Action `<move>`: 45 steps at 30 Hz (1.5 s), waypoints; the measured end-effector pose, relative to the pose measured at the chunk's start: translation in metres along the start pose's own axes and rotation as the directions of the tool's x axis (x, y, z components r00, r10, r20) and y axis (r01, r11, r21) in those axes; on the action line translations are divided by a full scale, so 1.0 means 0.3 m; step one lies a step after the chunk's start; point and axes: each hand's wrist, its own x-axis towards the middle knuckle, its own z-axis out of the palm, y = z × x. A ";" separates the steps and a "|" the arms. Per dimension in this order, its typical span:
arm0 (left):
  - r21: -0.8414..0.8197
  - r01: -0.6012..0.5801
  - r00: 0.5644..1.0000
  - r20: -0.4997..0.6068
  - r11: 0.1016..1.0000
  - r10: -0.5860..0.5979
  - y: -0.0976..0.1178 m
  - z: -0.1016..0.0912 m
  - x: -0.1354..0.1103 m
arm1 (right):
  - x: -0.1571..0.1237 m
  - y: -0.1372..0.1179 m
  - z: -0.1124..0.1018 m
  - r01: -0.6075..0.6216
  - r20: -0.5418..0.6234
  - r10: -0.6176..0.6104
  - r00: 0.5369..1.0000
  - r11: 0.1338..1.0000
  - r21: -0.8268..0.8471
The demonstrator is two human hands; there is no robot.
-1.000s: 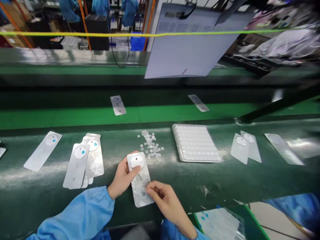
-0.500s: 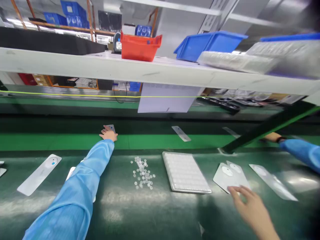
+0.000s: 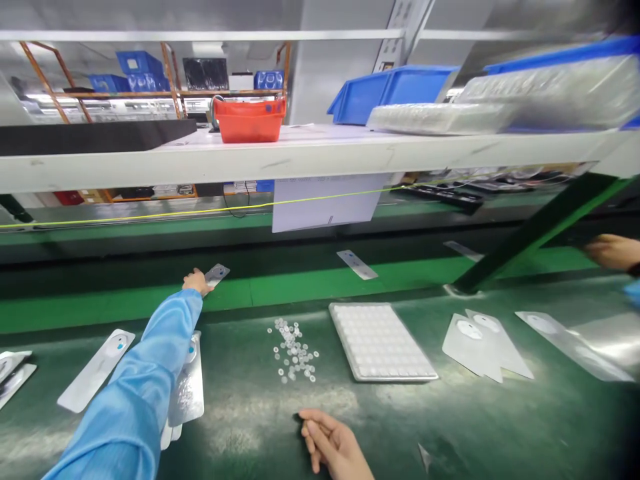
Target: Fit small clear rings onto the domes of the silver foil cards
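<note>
My left hand [image 3: 197,281], in a blue sleeve, reaches far out to the green conveyor belt [image 3: 125,303] and its fingers pinch the near end of a silver strip [image 3: 218,273] with a round white disc, which is lifted at an angle. My right hand [image 3: 330,441] rests low on the dark green bench, fingers loosely curled with nothing visible in them. A scatter of small clear discs [image 3: 294,350] lies just beyond it. A stack of silver strips [image 3: 189,390] lies beside my left sleeve.
A white tray [image 3: 381,341] sits right of the discs, with more strips [image 3: 483,341] beyond it and another strip [image 3: 356,264] on the belt. A single strip [image 3: 95,370] lies at left. Another person's hand [image 3: 613,251] shows at far right. A shelf holds red [image 3: 249,120] and blue [image 3: 390,93] bins.
A second ago both hands held a strip near me. My left hand then reached out to the belt and has taken a strip there; my right hand came back from the right-hand strips.
</note>
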 end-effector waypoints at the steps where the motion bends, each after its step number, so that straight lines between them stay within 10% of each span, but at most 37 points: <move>1: -0.051 0.031 0.999 0.013 0.998 -0.031 -0.004 -0.022 -0.006 | -0.002 0.006 0.014 -0.013 0.021 0.013 1.000 1.000 0.008; 6: -0.412 0.061 0.992 0.126 0.909 -0.010 0.005 -0.116 -0.105 | -0.029 -0.008 0.049 -0.129 0.098 0.122 0.988 0.989 0.069; 11: -0.687 0.006 0.965 0.195 0.726 0.177 -0.008 0.026 -0.496 | -0.048 -0.048 0.070 -0.098 0.038 0.093 0.995 0.983 0.156; 15: -0.833 0.455 0.797 0.539 0.315 0.274 -0.039 0.195 -0.865 | -0.045 -0.111 0.094 0.015 0.037 -0.012 0.999 0.996 -0.087; 18: -0.776 0.613 0.719 0.625 0.148 0.302 -0.028 0.260 -0.991 | -0.030 -0.152 0.125 0.218 0.109 -0.191 0.976 0.909 -0.356; 32: -0.882 0.470 0.841 0.457 0.026 0.291 0.013 0.330 -0.897 | -0.038 -0.148 0.212 0.476 0.175 -0.535 0.827 0.500 -0.723; 45: -0.938 0.249 0.908 0.313 0.242 0.278 0.033 0.331 -0.934 | -0.020 -0.106 0.218 0.561 0.363 -0.585 0.725 0.196 -0.804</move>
